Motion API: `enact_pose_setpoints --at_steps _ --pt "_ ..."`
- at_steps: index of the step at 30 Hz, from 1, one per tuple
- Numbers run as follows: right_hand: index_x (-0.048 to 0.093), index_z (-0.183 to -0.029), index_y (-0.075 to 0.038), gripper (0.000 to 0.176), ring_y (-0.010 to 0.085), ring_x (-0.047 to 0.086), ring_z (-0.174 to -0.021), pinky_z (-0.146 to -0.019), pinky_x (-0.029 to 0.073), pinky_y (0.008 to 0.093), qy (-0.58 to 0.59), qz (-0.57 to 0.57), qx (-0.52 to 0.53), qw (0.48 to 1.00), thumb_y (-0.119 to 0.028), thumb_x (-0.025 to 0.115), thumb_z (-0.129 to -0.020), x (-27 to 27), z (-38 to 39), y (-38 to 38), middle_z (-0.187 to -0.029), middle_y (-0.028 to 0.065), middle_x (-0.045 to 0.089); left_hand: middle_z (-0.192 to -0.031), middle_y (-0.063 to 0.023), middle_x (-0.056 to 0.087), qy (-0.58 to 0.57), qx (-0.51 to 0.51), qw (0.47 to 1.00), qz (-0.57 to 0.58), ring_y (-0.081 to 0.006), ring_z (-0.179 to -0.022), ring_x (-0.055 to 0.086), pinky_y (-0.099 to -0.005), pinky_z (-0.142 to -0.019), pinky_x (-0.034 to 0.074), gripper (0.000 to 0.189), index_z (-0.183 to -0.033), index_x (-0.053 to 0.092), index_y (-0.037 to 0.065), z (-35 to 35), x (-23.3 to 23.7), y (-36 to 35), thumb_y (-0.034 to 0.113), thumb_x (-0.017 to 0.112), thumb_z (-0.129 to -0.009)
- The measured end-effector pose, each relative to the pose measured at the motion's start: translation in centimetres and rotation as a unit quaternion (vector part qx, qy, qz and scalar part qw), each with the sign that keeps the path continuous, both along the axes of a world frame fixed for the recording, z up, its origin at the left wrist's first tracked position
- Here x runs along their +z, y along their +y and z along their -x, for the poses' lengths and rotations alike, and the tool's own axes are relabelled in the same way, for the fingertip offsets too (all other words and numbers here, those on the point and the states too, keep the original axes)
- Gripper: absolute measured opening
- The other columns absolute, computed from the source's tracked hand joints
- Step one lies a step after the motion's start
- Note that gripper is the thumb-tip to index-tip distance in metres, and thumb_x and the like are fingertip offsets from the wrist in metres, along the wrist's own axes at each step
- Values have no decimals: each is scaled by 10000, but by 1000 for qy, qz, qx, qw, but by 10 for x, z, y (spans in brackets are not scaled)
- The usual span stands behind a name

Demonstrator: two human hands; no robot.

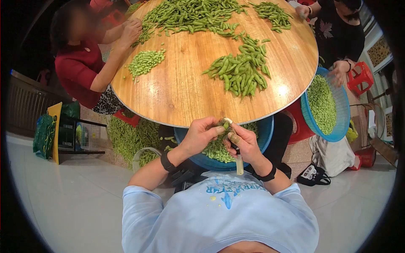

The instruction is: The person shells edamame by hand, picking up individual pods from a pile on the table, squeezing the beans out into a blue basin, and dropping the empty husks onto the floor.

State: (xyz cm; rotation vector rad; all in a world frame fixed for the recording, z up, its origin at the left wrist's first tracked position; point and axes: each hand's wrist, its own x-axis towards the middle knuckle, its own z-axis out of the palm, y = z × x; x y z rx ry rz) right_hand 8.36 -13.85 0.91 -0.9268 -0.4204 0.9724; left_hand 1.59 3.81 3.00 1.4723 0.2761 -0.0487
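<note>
At the near edge of the round table, my left hand (200, 137) and my right hand (247, 145) meet over a blue basin (267, 139). Between my fingertips is a green soybean pod (226, 125), pinched by the left hand, with the right fingers touching it. My right hand is also closed around a small tool (239, 165); a pale, narrow end and a black part stick out below the palm. Shelled green beans (218, 151) lie in the basin under my hands. A pile of whole pods (242, 69) sits on the tabletop in front of me.
The wooden table (177, 90) also carries a large pod heap (194, 14) and shelled beans (145, 62). A person in red (80, 63) works at left, another in black (339, 31) at right by a blue basket (341, 103). Pods (133, 137) cover the floor left of me.
</note>
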Motion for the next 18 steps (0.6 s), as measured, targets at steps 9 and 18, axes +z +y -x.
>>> enact_pose_setpoints --at_steps 9,18 --pt "469 -1348 -17 403 52 439 -507 -449 352 192 -80 0 -23 997 -30 478 -945 -17 -7 0 -729 24 551 -779 -1 595 62 -31 973 218 -57 -616 505 -194 -524 391 142 -994 607 -8 -2 -3 12 101 595 -904" --pt "517 -1268 10 391 65 521 -564 -500 420 209 -291 51 -138 945 31 549 -879 -22 3 6 -758 38 597 -711 0 543 78 2 975 207 -46 -538 456 -180 -458 343 128 -973 597 12 -7 -4 -2 126 561 -925"
